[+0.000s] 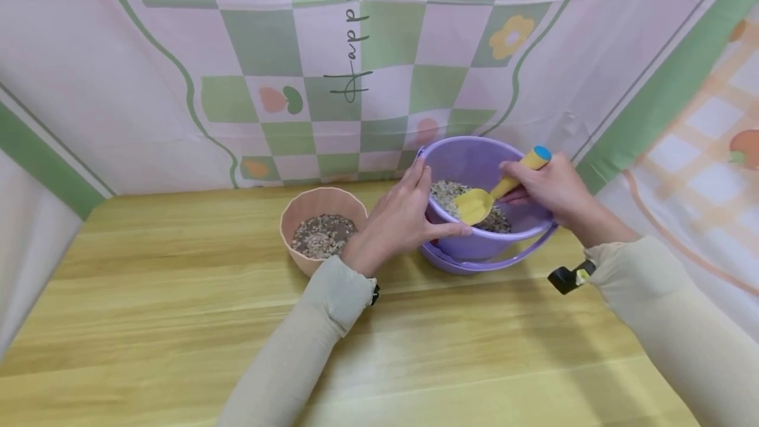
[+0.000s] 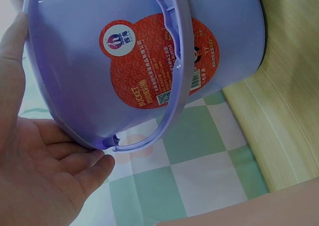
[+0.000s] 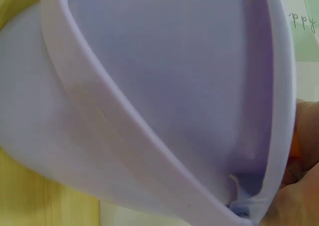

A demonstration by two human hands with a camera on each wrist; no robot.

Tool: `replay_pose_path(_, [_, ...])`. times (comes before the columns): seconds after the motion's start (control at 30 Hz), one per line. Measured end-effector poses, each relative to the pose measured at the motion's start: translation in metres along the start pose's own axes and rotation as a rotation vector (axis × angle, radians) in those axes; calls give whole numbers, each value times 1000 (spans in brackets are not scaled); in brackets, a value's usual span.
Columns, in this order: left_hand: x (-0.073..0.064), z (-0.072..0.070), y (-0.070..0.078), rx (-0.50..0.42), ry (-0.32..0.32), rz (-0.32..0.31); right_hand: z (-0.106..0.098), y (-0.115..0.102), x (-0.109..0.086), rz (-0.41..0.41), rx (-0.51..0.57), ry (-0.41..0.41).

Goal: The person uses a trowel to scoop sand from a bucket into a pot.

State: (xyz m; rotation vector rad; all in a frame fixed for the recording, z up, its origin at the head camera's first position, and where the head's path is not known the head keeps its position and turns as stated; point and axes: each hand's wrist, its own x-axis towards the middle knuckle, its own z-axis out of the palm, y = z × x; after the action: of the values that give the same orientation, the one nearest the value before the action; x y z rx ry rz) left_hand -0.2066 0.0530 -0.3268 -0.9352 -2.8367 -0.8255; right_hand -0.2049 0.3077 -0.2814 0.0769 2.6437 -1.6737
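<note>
A purple bucket (image 1: 474, 153) stands on the table at right of centre in the head view, with grey-beige gravel (image 1: 447, 193) in its bottom. My left hand (image 1: 398, 213) holds the bucket's left rim, thumb along the near edge; in the left wrist view its fingers (image 2: 70, 153) bend against the rim by the handle joint. Inside the bucket, my right hand (image 1: 548, 188) grips a yellow toy shovel (image 1: 473, 206) by its blue-ended handle. The shovel's blade sits over the gravel, its yellow inner face showing. In the right wrist view the bucket wall (image 3: 174, 86) hides most of that hand.
A peach-coloured bowl (image 1: 356, 203) with similar gravel (image 1: 323, 236) stands left of the bucket, partly behind my left wrist. The bucket's handle (image 2: 182, 81) hangs down on the near side. A checked cloth (image 1: 326, 97) rises behind the wooden table (image 1: 178, 308).
</note>
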Motion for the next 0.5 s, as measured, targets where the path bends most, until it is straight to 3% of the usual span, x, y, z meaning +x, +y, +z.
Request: replay_pose_path(0.5, [0,1,0,5,5,12,2,2,1,-5,44,4])
